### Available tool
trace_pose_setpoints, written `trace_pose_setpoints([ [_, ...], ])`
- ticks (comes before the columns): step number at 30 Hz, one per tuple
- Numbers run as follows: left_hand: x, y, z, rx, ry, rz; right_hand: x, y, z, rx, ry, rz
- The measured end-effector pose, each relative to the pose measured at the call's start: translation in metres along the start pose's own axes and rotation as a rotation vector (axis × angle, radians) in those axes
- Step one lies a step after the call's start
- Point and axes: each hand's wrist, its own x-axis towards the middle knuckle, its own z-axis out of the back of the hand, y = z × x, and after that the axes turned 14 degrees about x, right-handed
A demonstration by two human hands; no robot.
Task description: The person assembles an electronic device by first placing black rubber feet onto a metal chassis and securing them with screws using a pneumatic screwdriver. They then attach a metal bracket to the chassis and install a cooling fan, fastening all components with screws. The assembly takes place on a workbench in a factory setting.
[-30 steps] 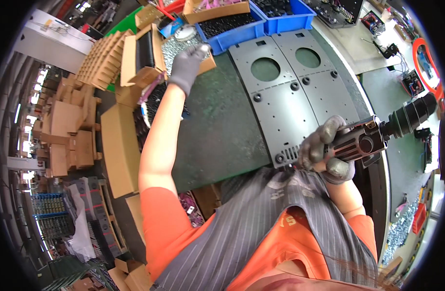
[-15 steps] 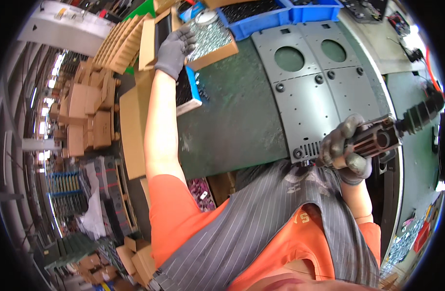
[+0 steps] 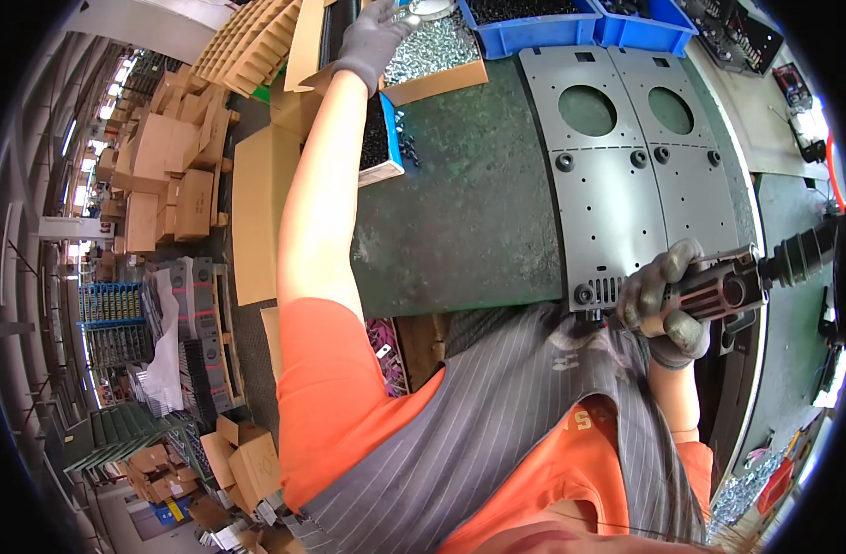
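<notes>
My left hand, in a grey glove, reaches to the far left beside an open carton of small shiny metal fasteners. Its fingers look apart, partly cut off by the upper edge, and nothing shows in them. In its dark, worn glove, my right hand is wrapped round a power screwdriver, held sideways near the bench's front edge. Left of that hand lies a grey metal panel with a round hole, slots and black round feet. A second similar panel lies against its right side.
Blue bins of dark parts stand at the back. A blue-and-white box of black screws sits below my left wrist, some screws spilled beside it. The green bench top lies between. An orange cable hangs at right.
The view has shifted, so the bench and panels sit further right in it. My left hand stays by the fastener carton, now nearer the upper edge. My right hand keeps hold of the screwdriver.
</notes>
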Motion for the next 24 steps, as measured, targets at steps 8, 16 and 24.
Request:
trace_pose_setpoints([
  [8, -0.086, -0.069, 0.057, 0.716, 0.236, 0.121, -0.007, 0.014, 0.019, -0.047, 0.024, 0.038],
  [16, -0.164, -0.022, 0.071, 1.059, 0.28, 0.128, 0.005, 0.004, 0.016, 0.023, 0.016, -0.031],
  [24, -0.148, -0.022, 0.069, 0.934, 0.414, 0.34, 0.003, -0.004, 0.009, -0.05, -0.026, 0.035],
])
